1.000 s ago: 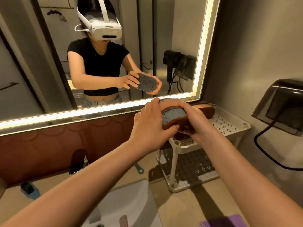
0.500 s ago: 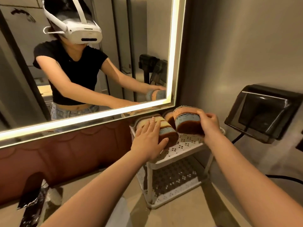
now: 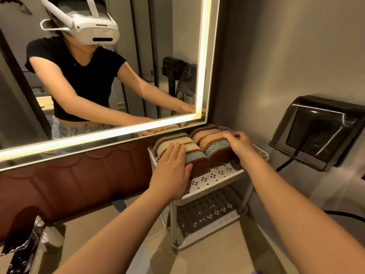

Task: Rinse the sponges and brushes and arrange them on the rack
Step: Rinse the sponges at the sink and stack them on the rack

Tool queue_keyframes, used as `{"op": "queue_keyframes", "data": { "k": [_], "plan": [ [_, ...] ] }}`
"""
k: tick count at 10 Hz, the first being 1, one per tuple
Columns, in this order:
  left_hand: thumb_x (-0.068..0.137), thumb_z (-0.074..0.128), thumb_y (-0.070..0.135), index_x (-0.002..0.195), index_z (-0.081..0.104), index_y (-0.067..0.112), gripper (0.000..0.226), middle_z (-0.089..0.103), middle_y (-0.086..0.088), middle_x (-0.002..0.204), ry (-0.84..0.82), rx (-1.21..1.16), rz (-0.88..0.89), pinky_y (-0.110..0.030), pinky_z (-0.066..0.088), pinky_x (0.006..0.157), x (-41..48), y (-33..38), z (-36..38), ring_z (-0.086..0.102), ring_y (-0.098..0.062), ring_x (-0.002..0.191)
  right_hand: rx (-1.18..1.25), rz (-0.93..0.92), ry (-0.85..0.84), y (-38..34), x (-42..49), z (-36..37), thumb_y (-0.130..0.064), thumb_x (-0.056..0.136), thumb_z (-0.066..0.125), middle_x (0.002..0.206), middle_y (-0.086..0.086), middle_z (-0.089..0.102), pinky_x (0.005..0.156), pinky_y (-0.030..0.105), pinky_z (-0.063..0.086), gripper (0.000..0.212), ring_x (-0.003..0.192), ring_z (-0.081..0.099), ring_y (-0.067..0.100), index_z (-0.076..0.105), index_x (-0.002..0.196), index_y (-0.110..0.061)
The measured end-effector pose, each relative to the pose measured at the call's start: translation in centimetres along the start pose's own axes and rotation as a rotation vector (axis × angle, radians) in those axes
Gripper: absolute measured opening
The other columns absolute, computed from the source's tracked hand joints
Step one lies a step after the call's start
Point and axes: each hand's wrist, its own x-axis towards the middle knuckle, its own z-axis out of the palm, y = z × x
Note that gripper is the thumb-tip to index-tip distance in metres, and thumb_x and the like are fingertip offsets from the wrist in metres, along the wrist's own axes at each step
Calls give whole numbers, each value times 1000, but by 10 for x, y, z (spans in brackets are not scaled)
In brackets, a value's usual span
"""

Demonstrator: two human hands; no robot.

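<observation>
A white two-tier rack [image 3: 215, 189] stands on the counter in the corner below the mirror. Several layered sponges stand on edge in two rows on its top shelf. My left hand [image 3: 171, 171] lies flat with straight fingers against the left row, touching its front blue-and-brown sponge [image 3: 198, 162]. My right hand [image 3: 240, 143] curls its fingers over the top of the right row's front sponge [image 3: 216, 148], which stands on the shelf. No brushes are in view.
The rack's lower shelf [image 3: 207, 212] holds nothing. A black wall-mounted box [image 3: 320, 131] with a cable [image 3: 343, 214] sits close to the right of the rack. The lit mirror [image 3: 118, 76] hangs directly behind. A black crumpled object [image 3: 21, 252] lies at bottom left.
My right hand carried the blue-and-brown sponge from mid-air to the rack and set it down at the front of the right row. My left hand let go of it and moved to the left row.
</observation>
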Motion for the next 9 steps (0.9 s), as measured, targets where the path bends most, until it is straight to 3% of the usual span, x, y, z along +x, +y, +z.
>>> {"op": "queue_keyframes", "data": {
  "k": [1, 3, 6, 7, 8, 9],
  "plan": [
    [100, 24, 40, 150, 2, 14, 61, 0, -5, 160, 3, 0, 3, -29, -2, 118, 0, 1, -1, -6, -18, 147, -12, -2, 0, 3, 3, 2, -38, 87, 59, 109, 10, 53, 76, 34, 48, 42, 96, 55, 26, 48, 121, -15],
    [100, 24, 40, 150, 3, 14, 60, -1, -5, 160, 9, 0, 3, -29, -3, 117, -1, 2, 0, -6, -18, 147, -120, -26, 26, 8, 8, 5, -46, 84, 56, 120, 11, 56, 96, 46, 48, 48, 108, 55, 30, 48, 122, -17],
    [100, 24, 40, 150, 3, 14, 60, 0, -4, 160, -7, 8, -3, -29, -3, 117, -2, 2, 0, -6, -18, 147, -280, -5, -30, 4, 17, 9, -42, 87, 57, 127, 15, 54, 99, 41, 44, 50, 116, 51, 32, 51, 122, -6],
    [100, 24, 40, 150, 3, 14, 60, 0, -5, 160, -11, 7, -7, -30, -3, 118, -1, 2, 0, -6, -18, 147, -481, -5, 15, 5, 17, 6, -62, 79, 51, 128, 12, 54, 102, 48, 39, 64, 120, 46, 34, 55, 123, -15],
    [100, 23, 40, 150, 3, 13, 60, -1, -5, 160, -26, 16, -5, -30, -2, 118, -2, 2, -1, -6, -18, 147, -502, 11, -38, 7, 22, 2, -78, 60, 44, 130, 11, 54, 103, 51, 37, 88, 120, 47, 35, 53, 124, -18],
    [100, 23, 40, 150, 2, 12, 61, -2, -6, 160, -63, 52, -3, -31, -1, 119, 1, 2, -3, -6, -20, 147, -517, 21, -70, 5, 21, -1, -76, 67, 42, 138, 13, 48, 107, 51, 34, 90, 127, 42, 36, 44, 134, -17]
  ]
}}
